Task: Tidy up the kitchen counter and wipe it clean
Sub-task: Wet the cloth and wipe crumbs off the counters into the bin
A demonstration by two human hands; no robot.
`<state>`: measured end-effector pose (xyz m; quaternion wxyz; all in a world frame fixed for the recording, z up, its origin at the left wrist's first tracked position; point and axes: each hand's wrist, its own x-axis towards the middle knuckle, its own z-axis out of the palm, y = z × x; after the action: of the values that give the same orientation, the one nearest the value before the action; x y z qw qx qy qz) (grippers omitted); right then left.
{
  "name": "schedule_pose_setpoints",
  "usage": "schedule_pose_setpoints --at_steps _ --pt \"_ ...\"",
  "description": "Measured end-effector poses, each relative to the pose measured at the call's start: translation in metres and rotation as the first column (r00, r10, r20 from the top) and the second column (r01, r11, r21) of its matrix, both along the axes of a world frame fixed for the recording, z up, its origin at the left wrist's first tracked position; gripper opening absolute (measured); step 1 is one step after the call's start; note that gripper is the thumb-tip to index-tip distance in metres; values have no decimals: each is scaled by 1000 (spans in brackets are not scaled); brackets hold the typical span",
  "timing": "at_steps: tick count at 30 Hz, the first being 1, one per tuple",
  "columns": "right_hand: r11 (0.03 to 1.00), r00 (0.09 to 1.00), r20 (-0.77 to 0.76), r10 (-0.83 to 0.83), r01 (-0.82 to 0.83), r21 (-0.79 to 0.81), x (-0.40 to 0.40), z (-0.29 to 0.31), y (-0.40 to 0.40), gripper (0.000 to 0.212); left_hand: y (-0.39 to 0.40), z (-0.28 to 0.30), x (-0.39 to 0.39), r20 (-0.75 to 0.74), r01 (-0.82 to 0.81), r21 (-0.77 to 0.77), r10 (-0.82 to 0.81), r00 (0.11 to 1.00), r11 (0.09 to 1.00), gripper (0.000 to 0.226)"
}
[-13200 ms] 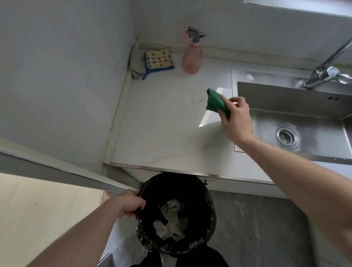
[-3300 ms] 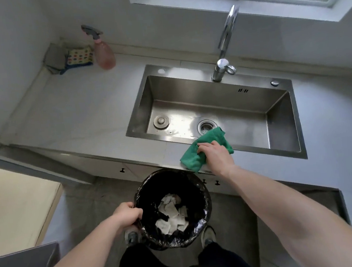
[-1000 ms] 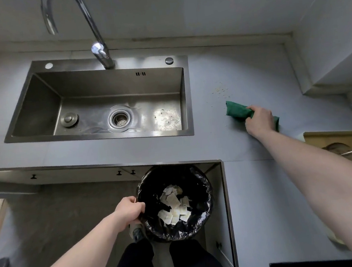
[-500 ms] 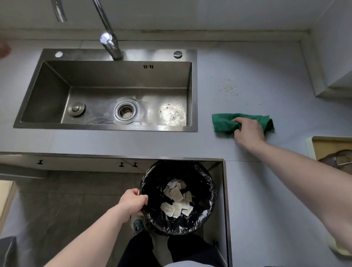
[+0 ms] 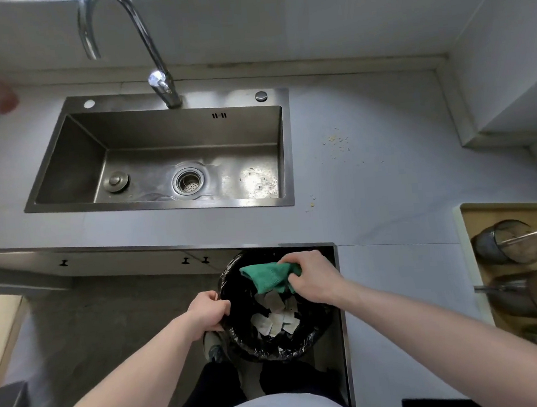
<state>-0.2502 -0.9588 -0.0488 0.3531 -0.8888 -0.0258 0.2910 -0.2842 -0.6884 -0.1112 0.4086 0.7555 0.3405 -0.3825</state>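
Carried off the tabletop [image 5: 389, 192] since half a second ago, the green cloth [image 5: 269, 278] is now pinched by the curled right fingers [image 5: 293, 266] directly above the bin [image 5: 240, 342], whose rim is gripped by the left hand [image 5: 210, 310], while crumbs [image 5: 336, 142] lie well beyond the fingers.

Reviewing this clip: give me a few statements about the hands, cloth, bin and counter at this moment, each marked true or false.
1. The right hand has its grip on the green cloth over the bin. True.
2. The left hand rests flat on the counter. False: it holds the bin's rim.
3. Crumbs lie on the counter beside the sink. True.
4. The bin is empty. False: pale paper scraps lie inside.
5. Water runs from the faucet. False: none is visible.
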Motion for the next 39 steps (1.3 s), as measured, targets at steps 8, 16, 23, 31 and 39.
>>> schedule_pose_setpoints --at_steps 8,16,23,31,39 --pt "935 902 248 -353 349 62 63 52 -56 27 6 2 0 12 -13 -39 14 1000 999 21" --pt "895 840 394 -373 437 -85 144 33 -86 34 5 -3 2 11 -25 -40 26 1000 999 23" --pt "914 946 261 -195 271 -301 163 -14 -59 52 2 -6 4 23 -25 -19 26 999 1000 23" --pt "934 961 252 -110 187 -303 135 -11 -41 51 -1 -1 4 35 -6 16 6 999 1000 25" --pt "989 998 -17 66 -68 -131 58 2 -2 39 3 -1 7 7 21 -20 -20 1000 1000 23"
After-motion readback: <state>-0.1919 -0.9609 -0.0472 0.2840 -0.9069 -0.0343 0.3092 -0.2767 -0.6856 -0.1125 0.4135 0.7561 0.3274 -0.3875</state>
